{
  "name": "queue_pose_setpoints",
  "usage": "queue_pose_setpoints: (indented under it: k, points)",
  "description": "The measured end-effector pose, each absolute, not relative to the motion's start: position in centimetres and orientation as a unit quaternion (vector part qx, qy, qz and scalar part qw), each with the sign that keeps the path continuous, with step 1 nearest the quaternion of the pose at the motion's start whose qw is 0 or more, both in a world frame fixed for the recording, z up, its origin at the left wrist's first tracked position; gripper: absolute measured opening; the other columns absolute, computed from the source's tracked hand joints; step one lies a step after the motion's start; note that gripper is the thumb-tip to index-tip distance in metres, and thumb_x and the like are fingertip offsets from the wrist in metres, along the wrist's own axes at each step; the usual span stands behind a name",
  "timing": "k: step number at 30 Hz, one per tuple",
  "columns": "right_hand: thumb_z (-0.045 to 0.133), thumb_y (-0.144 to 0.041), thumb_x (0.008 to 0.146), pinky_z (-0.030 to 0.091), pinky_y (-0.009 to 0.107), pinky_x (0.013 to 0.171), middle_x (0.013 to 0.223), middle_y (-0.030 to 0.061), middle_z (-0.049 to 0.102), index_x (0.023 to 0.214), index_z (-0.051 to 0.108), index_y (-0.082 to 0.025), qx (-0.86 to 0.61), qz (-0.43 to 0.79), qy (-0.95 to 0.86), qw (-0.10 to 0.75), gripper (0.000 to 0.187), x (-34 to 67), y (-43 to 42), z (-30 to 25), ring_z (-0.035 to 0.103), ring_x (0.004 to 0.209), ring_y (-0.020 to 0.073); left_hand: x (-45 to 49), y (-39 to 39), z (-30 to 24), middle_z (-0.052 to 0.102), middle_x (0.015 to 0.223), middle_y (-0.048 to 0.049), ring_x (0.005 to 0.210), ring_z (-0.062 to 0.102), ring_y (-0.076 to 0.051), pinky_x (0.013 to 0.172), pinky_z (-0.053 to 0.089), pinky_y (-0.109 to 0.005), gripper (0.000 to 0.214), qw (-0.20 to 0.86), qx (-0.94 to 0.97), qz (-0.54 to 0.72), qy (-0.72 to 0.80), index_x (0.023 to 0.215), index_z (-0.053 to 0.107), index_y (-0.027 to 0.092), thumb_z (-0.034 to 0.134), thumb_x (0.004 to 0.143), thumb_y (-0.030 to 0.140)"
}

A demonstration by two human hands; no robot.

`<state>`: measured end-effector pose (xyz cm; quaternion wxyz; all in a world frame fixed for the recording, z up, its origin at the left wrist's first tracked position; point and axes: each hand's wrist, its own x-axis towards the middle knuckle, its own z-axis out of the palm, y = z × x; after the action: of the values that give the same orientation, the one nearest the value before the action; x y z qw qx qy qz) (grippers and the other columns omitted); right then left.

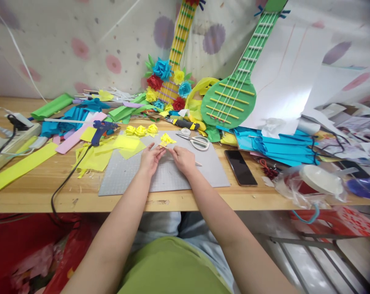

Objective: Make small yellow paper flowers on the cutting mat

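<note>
My two hands meet low over the grey cutting mat (pixel 126 175). My right hand (pixel 183 159) is closed, its thumb and fingers pinching a thin stick (pixel 163 146); a pale tip past the far side of that fist looks to be the same stick. My left hand (pixel 151 159) is half curled, its fingertips at the stick's other end; whether they press on it or only steady it, I cannot tell.

Just beyond my fingertips sits a yellow paper flower (pixel 168 139); I cannot make out whether the stick touches it. I judge this to be light fingertip work: a soft, even pinch should guide the stick, since a hard squeeze could crush the thin petals. Bracing my wrists near the mat would help with fine turns.

Left of my grip lie loose yellow sheets (pixel 128 142), and beyond them three finished-looking yellow flowers (pixel 141 130) in a row. The white-handled scissors (pixel 200 142) rest beyond my right knuckles, near enough to snag a sleeve-free forearm, so I would mind that side.
</note>
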<state>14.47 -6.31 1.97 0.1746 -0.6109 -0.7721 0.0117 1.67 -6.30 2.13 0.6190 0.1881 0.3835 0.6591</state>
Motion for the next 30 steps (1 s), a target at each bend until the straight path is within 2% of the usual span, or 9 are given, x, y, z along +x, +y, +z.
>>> queue_pose_setpoints:
  k: [3,9,15,19,23,27,30]
  points:
    - [0.021,-0.047,0.089,0.026,0.023,0.058,0.084,0.0002,0.064,0.082,0.057,-0.022,-0.599,0.021,-0.778,0.188,0.044,14.67,-6.26,2.01,0.056,0.079,0.0123,1.62,-6.37,2.07,0.064,0.077,-0.0051,0.075,0.064,-0.014,0.08,0.049,-0.033,0.055,0.618,0.194,0.653,0.391,0.113,0.038,0.012,0.051,0.063,-0.008]
    - [0.021,-0.045,0.09,0.029,0.022,0.062,0.088,0.0013,0.065,0.084,0.06,-0.022,-0.6,0.038,-0.776,0.19,0.046,14.67,-6.29,2.07,0.055,0.085,0.0119,1.73,-6.48,1.74,0.063,0.074,-0.0034,0.07,0.063,-0.013,0.08,0.049,-0.031,0.069,0.592,0.22,0.659,0.409,0.126,0.03,0.012,0.058,0.065,-0.002]
    - [0.021,-0.046,0.089,0.029,0.021,0.061,0.087,0.0002,0.065,0.083,0.061,-0.023,-0.592,0.037,-0.781,0.195,0.047,14.4,-6.32,1.82,0.056,0.082,0.0116,1.6,-6.5,1.82,0.062,0.068,-0.0009,0.063,0.062,-0.01,0.077,0.05,-0.029,0.072,0.577,0.231,0.661,0.421,0.129,0.027,0.01,0.059,0.066,0.0]
    - [0.02,-0.047,0.089,0.029,0.021,0.06,0.086,0.0007,0.066,0.082,0.062,-0.023,-0.589,0.037,-0.786,0.186,0.049,14.29,-6.35,1.67,0.057,0.08,0.0114,1.56,-6.48,1.88,0.06,0.065,0.0007,0.061,0.061,-0.009,0.078,0.05,-0.029,0.064,0.581,0.217,0.665,0.415,0.123,0.035,0.01,0.059,0.065,-0.001]
    - [0.019,-0.046,0.09,0.029,0.022,0.059,0.086,0.0013,0.066,0.082,0.062,-0.022,-0.584,0.031,-0.791,0.179,0.049,14.15,-6.31,1.5,0.058,0.077,0.0117,1.69,-6.44,1.92,0.06,0.065,-0.0002,0.06,0.06,-0.009,0.075,0.05,-0.029,0.049,0.572,0.201,0.675,0.422,0.109,0.044,0.01,0.06,0.064,-0.001]
    - [0.018,-0.045,0.09,0.03,0.022,0.062,0.086,0.0019,0.065,0.084,0.061,-0.022,-0.58,0.038,-0.793,0.183,0.049,13.96,-6.55,1.67,0.057,0.077,0.012,1.83,-6.28,1.9,0.06,0.067,-0.0004,0.061,0.061,-0.01,0.073,0.051,-0.031,0.041,0.545,0.186,0.691,0.436,0.097,0.045,0.013,0.062,0.062,0.001]
    - [0.024,-0.045,0.089,0.032,0.023,0.067,0.087,0.0028,0.064,0.087,0.06,-0.021,-0.58,0.039,-0.784,0.219,0.043,14.17,-6.71,1.97,0.055,0.082,0.013,1.66,-6.06,1.87,0.06,0.068,-0.0002,0.06,0.061,-0.01,0.071,0.051,-0.031,0.04,0.515,0.168,0.711,0.449,0.092,0.041,0.015,0.064,0.061,0.003]
